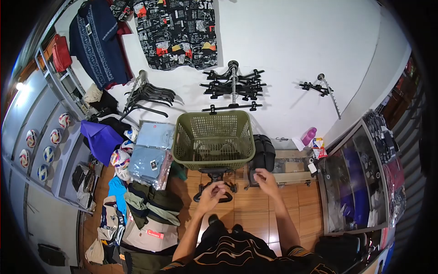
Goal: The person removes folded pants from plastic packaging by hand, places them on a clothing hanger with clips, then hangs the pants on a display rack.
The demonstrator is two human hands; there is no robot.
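Note:
An olive-green plastic basket (214,163) with perforated walls stands in front of me, with only its own mesh sides and floor visible inside. My left hand (212,194) is in front of it, fingers loosely bent and apart, overlapping a black handle-like frame (226,197) below the basket. To the right, my right hand (266,181) is raised with fingers apart and nothing in them. Just beyond that hand lies a dark, rounded pair of items like sandals (263,153). Folded light-blue garments in clear plastic (147,160) are stacked left of the basket.
Piled clothes (153,201) cover the floor side at left, near several balls (120,160). Black clip hangers (233,86) and curved hangers (153,95) hang on wall rods. At right stand a low wooden bench (292,177), a pink bottle (309,135) and a glass display case (353,182).

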